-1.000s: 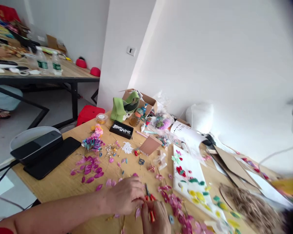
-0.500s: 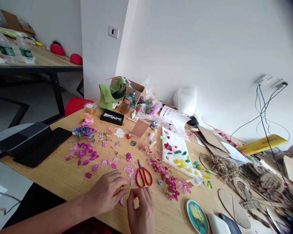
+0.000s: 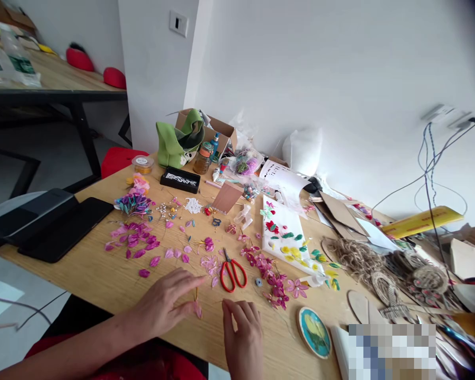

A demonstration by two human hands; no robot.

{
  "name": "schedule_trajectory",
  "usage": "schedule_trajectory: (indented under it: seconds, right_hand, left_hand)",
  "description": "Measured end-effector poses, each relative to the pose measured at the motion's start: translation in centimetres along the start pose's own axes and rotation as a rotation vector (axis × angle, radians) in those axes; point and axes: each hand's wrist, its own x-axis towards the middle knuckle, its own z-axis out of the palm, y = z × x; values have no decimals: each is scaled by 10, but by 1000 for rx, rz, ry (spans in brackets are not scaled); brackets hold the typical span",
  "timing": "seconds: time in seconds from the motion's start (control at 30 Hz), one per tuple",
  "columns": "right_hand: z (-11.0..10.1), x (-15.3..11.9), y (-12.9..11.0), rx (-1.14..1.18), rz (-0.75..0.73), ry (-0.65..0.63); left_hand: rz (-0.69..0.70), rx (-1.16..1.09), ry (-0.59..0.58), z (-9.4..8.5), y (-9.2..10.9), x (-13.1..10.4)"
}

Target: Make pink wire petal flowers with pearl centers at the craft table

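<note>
My left hand [image 3: 168,301] is over the front of the wooden table, its thumb and forefinger apart around a small pink petal [image 3: 198,309] on a thin stem; the thumb tip touches or nearly touches it. To its right, my right hand [image 3: 241,330] has thumb and forefinger pressed together, with what looks like a very thin wire at the tips, too small to make out. Red-handled scissors [image 3: 233,275] lie just beyond both hands. Loose pink petals [image 3: 136,240] are spread to the left, and dark pink flowers [image 3: 275,285] lie on the right.
A black phone-like slab [image 3: 67,229] lies at the left. White foam [image 3: 285,232] bears red, yellow and green pieces. Behind are a green bag [image 3: 174,145], a jar [image 3: 202,160] and a black box [image 3: 180,180]. A round painted hoop [image 3: 314,332] and twine [image 3: 356,258] lie right.
My hands have moved apart, my right hand to the right. The left thumb and forefinger have spread. The whole view has shifted slightly.
</note>
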Motion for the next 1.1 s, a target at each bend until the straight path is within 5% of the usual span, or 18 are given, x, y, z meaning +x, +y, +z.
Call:
schedule_trajectory:
  seconds: [0.23,0.5,0.77,1.1]
  right_hand:
    - [13,0,25,-152,-12,-91]
    - [12,-1,1,-23,23,85]
    - [34,-22,-30,68,71,-95]
    - [37,-23,-24,61,36,-2]
  left_hand:
    - [19,97,83,-7,-27,-11]
    - [3,66,70,-5,-27,-14]
    - [14,54,82,-5,-28,-15]
    - [-25,25,67,-2,-33,-19]
